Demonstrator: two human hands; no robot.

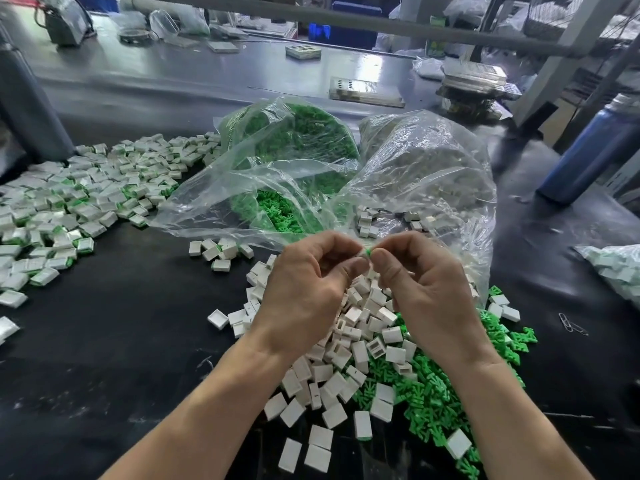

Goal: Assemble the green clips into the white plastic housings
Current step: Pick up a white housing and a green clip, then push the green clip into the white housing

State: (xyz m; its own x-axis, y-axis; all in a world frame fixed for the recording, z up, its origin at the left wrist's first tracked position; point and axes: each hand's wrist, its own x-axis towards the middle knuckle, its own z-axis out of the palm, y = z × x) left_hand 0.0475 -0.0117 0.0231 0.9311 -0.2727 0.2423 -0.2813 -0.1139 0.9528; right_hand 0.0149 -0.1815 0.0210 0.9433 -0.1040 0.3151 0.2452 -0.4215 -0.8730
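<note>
Two hands [304, 285] [420, 289], one green clip [367, 252]

bench top is a black mat [104, 341], a bit scuffed and dusty. couple of paper clips [573, 326] lying on it over on the right. far right there's a blue cylinder [588, 154] standing up, can't tell what it is. at the far left a grey post [27, 98] comes down to the bench. further back on the shiny grey table [207, 74]: a flat white tray [365, 91], a small stack of trays [303, 51], a roll of tape [133, 35], and a messy pile of clear trays [474, 81] far right. a grey metal bar [346, 24] runs across up top.
</note>
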